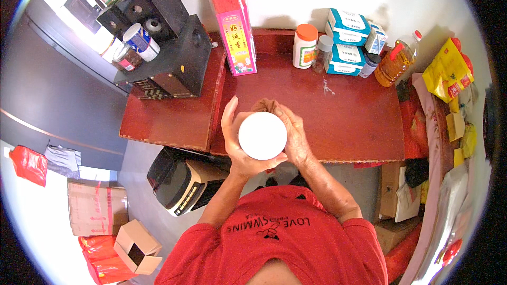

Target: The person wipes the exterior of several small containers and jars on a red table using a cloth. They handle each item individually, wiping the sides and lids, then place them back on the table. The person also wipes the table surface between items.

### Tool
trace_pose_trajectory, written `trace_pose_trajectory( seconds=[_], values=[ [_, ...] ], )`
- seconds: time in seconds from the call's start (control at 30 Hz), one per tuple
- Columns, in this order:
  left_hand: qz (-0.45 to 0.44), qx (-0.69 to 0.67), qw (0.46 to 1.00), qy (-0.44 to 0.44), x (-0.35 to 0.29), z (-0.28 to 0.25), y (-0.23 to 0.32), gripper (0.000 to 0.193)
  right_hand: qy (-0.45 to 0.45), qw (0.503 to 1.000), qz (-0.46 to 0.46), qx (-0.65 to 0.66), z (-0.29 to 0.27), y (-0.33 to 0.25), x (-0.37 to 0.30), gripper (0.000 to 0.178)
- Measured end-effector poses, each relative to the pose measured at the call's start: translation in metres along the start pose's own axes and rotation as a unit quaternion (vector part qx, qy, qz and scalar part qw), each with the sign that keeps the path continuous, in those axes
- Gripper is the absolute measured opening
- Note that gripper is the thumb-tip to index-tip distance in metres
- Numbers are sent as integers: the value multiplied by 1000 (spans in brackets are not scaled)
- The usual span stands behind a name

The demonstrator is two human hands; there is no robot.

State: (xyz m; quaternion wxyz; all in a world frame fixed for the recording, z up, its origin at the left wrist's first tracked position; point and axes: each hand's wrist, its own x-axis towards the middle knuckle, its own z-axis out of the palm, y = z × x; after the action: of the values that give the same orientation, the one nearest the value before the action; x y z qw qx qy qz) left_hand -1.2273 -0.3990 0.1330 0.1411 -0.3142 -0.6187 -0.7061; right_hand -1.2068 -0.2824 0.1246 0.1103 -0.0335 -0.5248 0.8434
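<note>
My left hand, half curled, held the white tub over the near edge of the red table; my right hand pinched a brown cloth at its far side. Work looked underway; its top hid how much remained. Farther stood black speakers left, a red packet, then a bottle and boxes right, well apart.

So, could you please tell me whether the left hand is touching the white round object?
Touching: the head view shows the left hand curled round the white round object, its thumb along the near edge.
</note>
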Motion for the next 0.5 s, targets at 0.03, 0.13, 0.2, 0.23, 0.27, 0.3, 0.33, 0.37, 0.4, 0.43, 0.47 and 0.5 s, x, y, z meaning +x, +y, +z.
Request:
trace_pose_trajectory(
  seconds=[0.03,0.13,0.2,0.23,0.27,0.3,0.33,0.37,0.4,0.43,0.47,0.5],
  values=[
    [4,10,1000,4,6,0,3,120,34,999,23,-24,-6,17,-2,52],
    [-104,-197,974,49,4,6,-14,87,30,974,189,124,-15,38,-20,53],
    [-100,-200,972,74,6,16,-26,76,63,931,263,246,-11,38,-29,48],
    [-105,-172,976,83,6,23,-29,75,120,907,255,313,1,26,-30,47],
    [-77,-166,981,71,8,26,-37,71,142,894,271,327,-6,21,-24,47],
    [-82,-176,978,78,6,30,-40,70,128,882,259,373,-12,16,-20,51],
    [-86,-187,975,80,7,36,-40,69,96,880,249,392,-25,16,-17,53],
    [-90,-199,972,83,8,43,-40,68,64,878,238,410,-37,14,-14,56],
    [-93,-176,976,83,8,47,-42,65,89,900,226,363,-46,12,-13,60],
    [-111,-174,975,77,7,51,-43,63,88,908,207,354,-53,8,-11,61],
    [-122,-129,983,50,4,54,-50,63,87,916,189,344,-60,4,-9,62],
    [-132,-82,987,23,2,59,-58,62,85,923,171,333,-67,1,-7,63]
  ],
)
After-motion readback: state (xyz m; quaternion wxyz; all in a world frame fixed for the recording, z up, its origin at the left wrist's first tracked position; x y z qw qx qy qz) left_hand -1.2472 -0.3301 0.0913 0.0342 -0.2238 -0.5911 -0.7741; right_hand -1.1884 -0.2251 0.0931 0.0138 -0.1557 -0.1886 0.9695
